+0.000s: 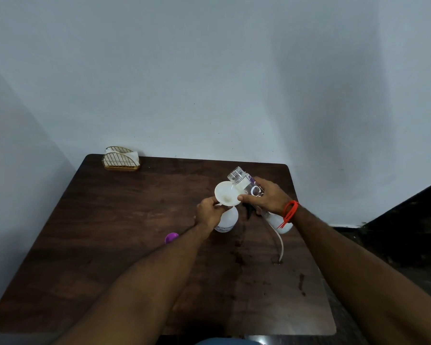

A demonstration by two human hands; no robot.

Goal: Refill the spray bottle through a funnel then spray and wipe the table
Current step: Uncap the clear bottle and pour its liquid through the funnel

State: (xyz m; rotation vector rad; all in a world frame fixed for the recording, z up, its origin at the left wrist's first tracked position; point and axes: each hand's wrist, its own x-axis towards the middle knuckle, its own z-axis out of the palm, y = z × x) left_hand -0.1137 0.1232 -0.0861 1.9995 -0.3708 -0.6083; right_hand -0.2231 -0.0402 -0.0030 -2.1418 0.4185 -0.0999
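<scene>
I see the brown worktop [110, 245]. On it stands the white spray bottle [228, 219] with a white funnel [225, 194] on top. My left hand [208, 212] grips the funnel. My right hand [268, 196] grips a clear bottle [244, 183], tipped over the funnel. A purple cap [171, 237] lies near.
</scene>
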